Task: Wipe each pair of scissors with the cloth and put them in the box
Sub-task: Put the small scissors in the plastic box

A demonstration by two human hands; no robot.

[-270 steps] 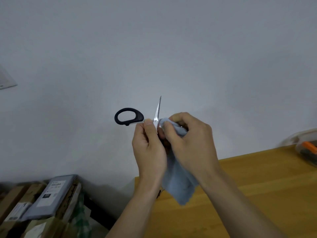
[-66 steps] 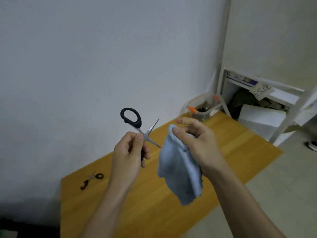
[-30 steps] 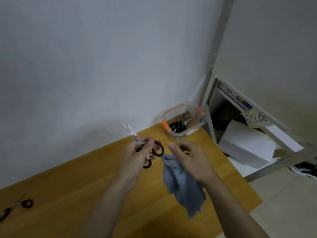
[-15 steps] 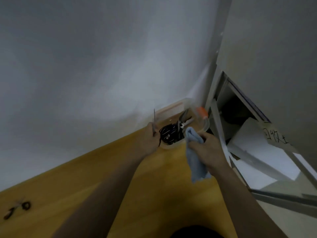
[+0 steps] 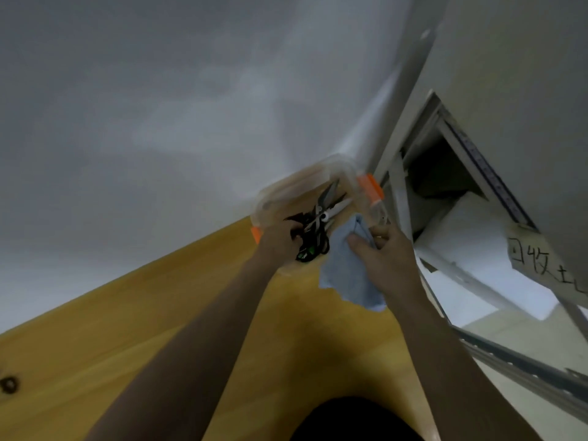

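Left hand (image 5: pixel 280 240) was at the near rim of the clear plastic box (image 5: pixel 296 192), reaching in among the black-handled scissors (image 5: pixel 313 229) piled there; its grip was hidden behind the back of the hand and motion blur, so can't tell whether it held the wiped pair or had let go. Right hand (image 5: pixel 386 253) pinched the blue cloth (image 5: pixel 348 275) between thumb and fingers, cloth hanging just beside the box over the wooden worktop (image 5: pixel 159 313). Judged step: drop-off into the box. To do it well: lower the pair flat with blades closed and pointing away, let go only once it rests on the pile, and lift the hand straight up so fingers don't snag on the upturned blade tips. Cloth needed to stay outside the rim, or it could catch on a point. Box sat in the worktop's far corner against the wall, orange latches (image 5: pixel 370 189) sticking out at the sides. White shelf frame (image 5: pixel 401 198) stood tight on the right, limiting elbow room. 1 dark handle loop (image 5: pixel 9 384), probably another pair of scissors, lay at the far left edge, likely unwiped.
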